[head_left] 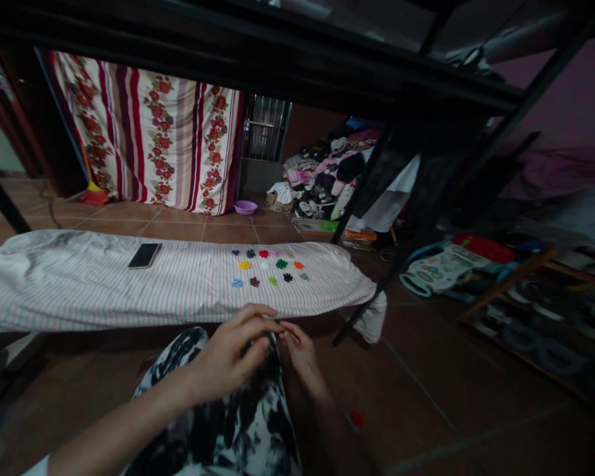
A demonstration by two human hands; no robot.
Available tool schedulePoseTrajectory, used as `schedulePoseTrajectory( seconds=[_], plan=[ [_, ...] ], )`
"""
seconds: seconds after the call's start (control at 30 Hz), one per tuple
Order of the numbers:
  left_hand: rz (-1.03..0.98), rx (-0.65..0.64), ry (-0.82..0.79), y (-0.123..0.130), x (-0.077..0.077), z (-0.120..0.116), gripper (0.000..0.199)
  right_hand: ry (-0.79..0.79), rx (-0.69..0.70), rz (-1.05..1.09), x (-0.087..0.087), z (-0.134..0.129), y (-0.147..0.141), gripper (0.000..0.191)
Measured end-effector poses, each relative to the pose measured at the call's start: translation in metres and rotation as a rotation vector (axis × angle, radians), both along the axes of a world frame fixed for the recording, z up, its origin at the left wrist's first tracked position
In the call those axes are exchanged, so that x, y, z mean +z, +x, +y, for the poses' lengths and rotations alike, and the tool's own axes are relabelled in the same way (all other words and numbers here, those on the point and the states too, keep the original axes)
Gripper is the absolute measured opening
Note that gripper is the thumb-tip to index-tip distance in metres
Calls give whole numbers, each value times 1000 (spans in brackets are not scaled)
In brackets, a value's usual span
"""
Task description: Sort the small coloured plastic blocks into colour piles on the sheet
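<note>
My left hand (238,347) is over my lap, palm down, its fingers stretched out and its thumb apart. The left index fingertip meets the fingertips of my right hand (300,350), which are pinched together. Whatever the pinch holds, if anything, is too small to make out. Just beyond, small piles of coloured pieces lie in rows on a striped cloth (188,291). Among them are a yellow pile (244,265), a red pile (263,254), a dark green pile (281,264), an orange pile (298,266), a brown pile (254,281) and a light blue pile (237,283).
A phone (145,256) lies on the cloth's left part. Dark metal posts (361,291) and a beam frame the space. Behind are a floral curtain (163,139), a purple basin (246,208) and heaped clothes (327,175). At right stand a toy walker (446,271) and a shoe rack (510,284).
</note>
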State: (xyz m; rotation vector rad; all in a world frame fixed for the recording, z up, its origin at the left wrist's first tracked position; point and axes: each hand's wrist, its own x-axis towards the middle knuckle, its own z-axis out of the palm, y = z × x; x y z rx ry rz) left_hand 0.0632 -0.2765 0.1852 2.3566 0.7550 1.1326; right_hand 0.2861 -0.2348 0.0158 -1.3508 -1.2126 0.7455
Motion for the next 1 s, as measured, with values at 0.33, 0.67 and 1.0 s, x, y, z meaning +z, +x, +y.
schedulePoseTrajectory(
  seconds=[0.33,0.67,1.0],
  plan=[
    [273,563,-389,-7,-106,132,17,-33,4,130,15,36,0,42],
    [252,613,-287,-10,-154,195,17,41,30,-118,8,132,-27,29],
    [172,536,-226,0,-184,226,28,167,63,-501,-5,193,-28,30]
  ],
)
